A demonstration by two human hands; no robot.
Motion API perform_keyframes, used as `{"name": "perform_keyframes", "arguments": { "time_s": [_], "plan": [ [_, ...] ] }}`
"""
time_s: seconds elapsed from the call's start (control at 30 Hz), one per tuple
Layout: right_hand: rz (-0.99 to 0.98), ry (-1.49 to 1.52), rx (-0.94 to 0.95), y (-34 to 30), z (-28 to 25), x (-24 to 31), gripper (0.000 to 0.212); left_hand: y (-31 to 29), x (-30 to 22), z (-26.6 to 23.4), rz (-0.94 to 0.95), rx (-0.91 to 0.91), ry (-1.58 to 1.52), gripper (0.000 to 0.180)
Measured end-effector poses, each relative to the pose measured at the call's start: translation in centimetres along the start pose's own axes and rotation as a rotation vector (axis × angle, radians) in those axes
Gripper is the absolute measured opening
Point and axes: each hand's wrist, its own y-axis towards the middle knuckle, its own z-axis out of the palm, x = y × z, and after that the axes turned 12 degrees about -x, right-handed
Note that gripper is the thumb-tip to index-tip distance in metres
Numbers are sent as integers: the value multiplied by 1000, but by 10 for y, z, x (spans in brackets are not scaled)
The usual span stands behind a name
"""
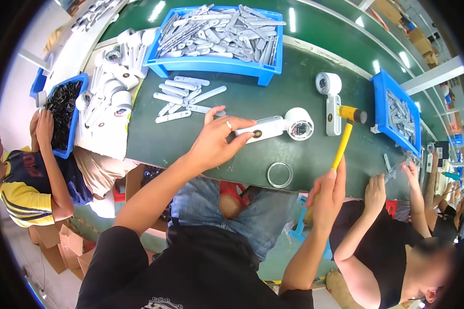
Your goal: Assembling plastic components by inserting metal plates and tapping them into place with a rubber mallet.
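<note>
My left hand (219, 139) pinches the handle end of a white handheld fan (299, 124), which lies on the green worktable (232, 177) with its round head to the right. The fingers of my right hand (327, 193) wrap around the yellow handle of a mallet (342, 147). Its yellow and black head is up by a second white handheld fan (333, 95), overlapping that fan's handle in the picture. A thin round ring (280, 175) lies near the table's front edge, between my hands. Left of the first fan sits a loose pile of light grey handle strips (183, 98).
A blue bin (211, 63) heaped with grey strips stands at the back. Another blue bin (381, 103) is at the right. White fans (113, 92) pile up at the left beside a blue tray (62, 153) of black parts. People work on both sides.
</note>
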Motion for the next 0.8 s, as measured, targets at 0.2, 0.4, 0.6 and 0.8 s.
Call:
{"name": "perform_keyframes", "arguments": {
  "time_s": [0.2, 0.4, 0.6, 0.8],
  "plan": [
    [82, 86, 26, 29, -13, -23, 50, 13, -9, 20, -1, 5, -25, 23],
    [-44, -42, 98, 28, 0, -46, 53, -4, -3, 4, 127, -42, 113, 25],
    [-3, 108, 122, 24, -6, -49, 53, -9, -15, 11, 401, -46, 168, 30],
    [85, 89, 147, 26, -7, -30, 56, -8, -16, 7, 415, -47, 141, 36]
  ]
}}
